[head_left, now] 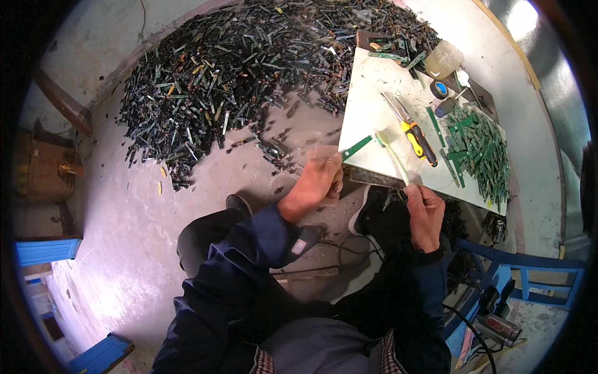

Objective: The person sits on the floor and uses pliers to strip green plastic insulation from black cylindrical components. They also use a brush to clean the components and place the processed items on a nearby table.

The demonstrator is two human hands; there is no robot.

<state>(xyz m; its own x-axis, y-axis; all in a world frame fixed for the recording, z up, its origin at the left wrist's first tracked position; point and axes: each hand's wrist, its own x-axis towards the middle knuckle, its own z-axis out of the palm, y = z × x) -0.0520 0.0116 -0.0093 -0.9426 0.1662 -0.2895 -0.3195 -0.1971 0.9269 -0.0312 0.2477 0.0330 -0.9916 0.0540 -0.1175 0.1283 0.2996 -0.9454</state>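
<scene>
My left hand (pixel 319 179) pinches one end of a narrow green circuit board strip (pixel 357 148), whose other end reaches over the near left edge of the white tabletop (pixel 367 87). In my right hand (pixel 426 218) is a pale, slim-handled brush (pixel 395 157), closed in the fingers. Its head, slightly blurred, is just beyond the strip's far tip; whether they touch I cannot tell. Beyond the brush lie pliers (pixel 418 142) with yellow and black handles. A heap of green circuit board strips (pixel 479 149) covers the table's right side.
A large pile of dark strips (pixel 249 75) spreads over the floor ahead. A cloudy plastic container (pixel 444 60), a blue-and-black round item (pixel 439 90) and a small dark bottle (pixel 445 108) stand at the table's far right. A blue chair (pixel 548 265) is at right; a dark corded device (pixel 304 243) lies below my left forearm.
</scene>
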